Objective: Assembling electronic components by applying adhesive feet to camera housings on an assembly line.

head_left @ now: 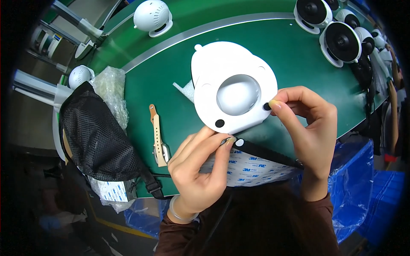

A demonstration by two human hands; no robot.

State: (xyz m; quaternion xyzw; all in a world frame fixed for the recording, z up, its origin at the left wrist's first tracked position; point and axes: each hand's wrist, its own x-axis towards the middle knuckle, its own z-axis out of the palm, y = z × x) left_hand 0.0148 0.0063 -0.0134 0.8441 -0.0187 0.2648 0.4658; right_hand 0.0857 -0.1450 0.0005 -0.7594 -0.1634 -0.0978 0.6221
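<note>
A white device (222, 55), shaped like the cameras nearby, lies on the green table with its ring-shaped base up. One black round pad (220, 123) is on the ring's lower left. My right hand (314, 123) pinches a second black round pad (267, 106) at the ring's right edge, thumb against it. Just below the base, my left hand (198, 164) is closed, thumb and forefinger gripping the end of a black strip (265, 152) with a white dot (240, 142) on it. Beneath the strip is a printed white-and-blue backing sheet (250, 170).
A watch with a tan strap (157, 134) lies left of my left hand. Further left are a black mesh bag (100, 136) and bubble wrap (112, 91). White cameras stand at the far edge (151, 17) and far right (340, 41). Blue plastic (352, 183) hangs at the near right.
</note>
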